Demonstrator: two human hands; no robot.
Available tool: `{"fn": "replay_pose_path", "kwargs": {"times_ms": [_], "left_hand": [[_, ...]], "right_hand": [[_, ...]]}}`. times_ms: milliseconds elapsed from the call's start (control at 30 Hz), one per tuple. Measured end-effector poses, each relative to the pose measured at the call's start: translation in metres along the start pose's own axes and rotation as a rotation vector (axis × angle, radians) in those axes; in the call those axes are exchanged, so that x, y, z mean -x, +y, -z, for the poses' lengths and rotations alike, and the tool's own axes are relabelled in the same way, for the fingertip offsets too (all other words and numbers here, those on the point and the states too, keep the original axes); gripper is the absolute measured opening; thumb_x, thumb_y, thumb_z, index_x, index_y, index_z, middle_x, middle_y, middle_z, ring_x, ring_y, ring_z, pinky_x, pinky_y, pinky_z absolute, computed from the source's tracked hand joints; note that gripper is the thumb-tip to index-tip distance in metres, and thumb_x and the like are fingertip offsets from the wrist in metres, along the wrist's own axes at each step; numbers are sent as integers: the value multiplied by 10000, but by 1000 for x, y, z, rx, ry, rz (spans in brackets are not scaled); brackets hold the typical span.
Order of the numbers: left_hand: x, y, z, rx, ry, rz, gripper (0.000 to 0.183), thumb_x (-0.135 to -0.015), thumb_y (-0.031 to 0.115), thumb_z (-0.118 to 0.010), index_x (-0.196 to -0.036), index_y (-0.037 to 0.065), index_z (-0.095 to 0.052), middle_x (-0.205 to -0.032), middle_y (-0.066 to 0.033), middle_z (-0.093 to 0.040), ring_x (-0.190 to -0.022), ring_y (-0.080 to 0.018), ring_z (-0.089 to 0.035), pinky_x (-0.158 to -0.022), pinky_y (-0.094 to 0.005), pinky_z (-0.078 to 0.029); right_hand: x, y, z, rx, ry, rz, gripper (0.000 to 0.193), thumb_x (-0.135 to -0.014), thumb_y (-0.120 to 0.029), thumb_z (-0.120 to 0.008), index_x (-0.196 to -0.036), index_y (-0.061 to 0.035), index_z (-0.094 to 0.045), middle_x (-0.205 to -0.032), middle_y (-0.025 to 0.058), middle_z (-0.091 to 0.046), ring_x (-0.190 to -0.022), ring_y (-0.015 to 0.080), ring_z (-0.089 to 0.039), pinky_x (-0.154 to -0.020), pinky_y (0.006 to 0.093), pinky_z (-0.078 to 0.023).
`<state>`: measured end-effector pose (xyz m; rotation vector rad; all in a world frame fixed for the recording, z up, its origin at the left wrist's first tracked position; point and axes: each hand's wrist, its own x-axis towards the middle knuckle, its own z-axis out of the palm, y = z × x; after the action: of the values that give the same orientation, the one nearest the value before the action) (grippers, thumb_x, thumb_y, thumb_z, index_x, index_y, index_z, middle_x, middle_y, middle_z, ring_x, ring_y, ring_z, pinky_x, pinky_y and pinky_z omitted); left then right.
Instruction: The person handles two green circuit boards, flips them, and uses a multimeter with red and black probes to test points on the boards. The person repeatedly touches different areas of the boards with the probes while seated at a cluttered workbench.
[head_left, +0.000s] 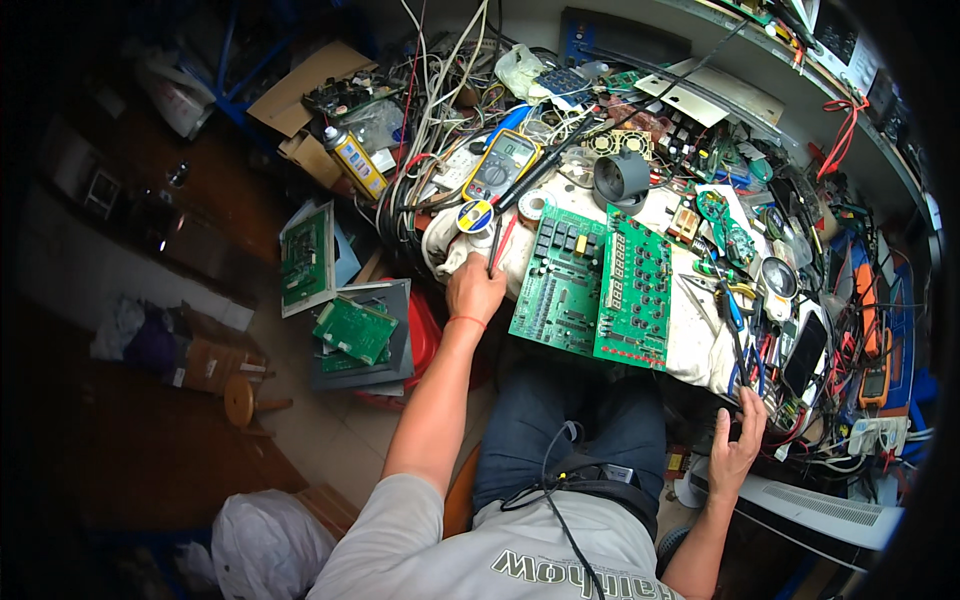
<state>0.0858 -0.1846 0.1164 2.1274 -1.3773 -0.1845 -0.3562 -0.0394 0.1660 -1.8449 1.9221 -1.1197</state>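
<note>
My left hand is at the bench's near left edge, over a crumpled white cloth. Its fingers are closed where a red and a black test probe come together; the fingertips are partly hidden. Just beyond lies a round yellow-and-blue tin. To its right, two green circuit boards lie side by side, one bearing relays, the other a row of digit displays. My right hand is at the bench's front right edge, fingers apart and holding nothing, close to blue-handled pliers.
A yellow multimeter lies behind the cloth, beside a spray can. A grey cylindrical part stands behind the boards. Cables and loose electronics crowd the bench. More boards are stacked at left; a wooden stool stands on the floor.
</note>
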Motion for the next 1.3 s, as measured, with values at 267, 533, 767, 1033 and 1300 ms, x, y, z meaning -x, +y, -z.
{"fn": "replay_pose_path", "kwargs": {"times_ms": [267,533,767,1033,1300], "left_hand": [[67,-24,59,368,60,88,121,-870,64,-706,-925,-12,-630,-775,-80,-700,-688,-119,-665,-652,-287,-536],[156,46,145,394,86,-193,152,-799,23,-743,-915,5,-646,-755,-95,-674,-611,-165,-661,-580,-294,-535],[161,120,183,479,-308,-785,200,-752,56,-770,-907,35,-646,-788,-112,-670,-674,-283,-667,-603,-373,-537],[-21,76,109,310,-21,-331,197,-943,192,-638,-873,14,-685,-746,-164,-687,-665,-289,-697,-630,-364,-526],[-155,53,23,-295,-115,-122,292,-901,323,-639,-961,46,-712,-934,-219,-727,-905,-408,-697,-806,-491,-547]], "right_hand": [[-1,-22,-6,-111,-62,51,421,-902,42,-658,-1315,18,-581,-1312,181,-567,-1176,316,-603,-999,372,-492],[-5,-135,-29,-133,-107,836,339,-857,-69,-714,-1186,-147,-681,-1212,60,-655,-1167,259,-612,-1049,454,-459],[-31,-186,-37,-20,-337,966,341,-840,-179,-643,-1164,-82,-683,-970,48,-643,-970,224,-642,-986,455,-451],[-24,-115,-21,-687,-91,617,375,-925,-409,-698,-851,-41,-696,-577,20,-449,-507,205,-466,-557,344,-414],[-11,-58,23,-663,197,380,619,-1042,-612,-342,-872,-71,-590,-655,5,-405,-604,156,-387,-664,362,-411]]}}
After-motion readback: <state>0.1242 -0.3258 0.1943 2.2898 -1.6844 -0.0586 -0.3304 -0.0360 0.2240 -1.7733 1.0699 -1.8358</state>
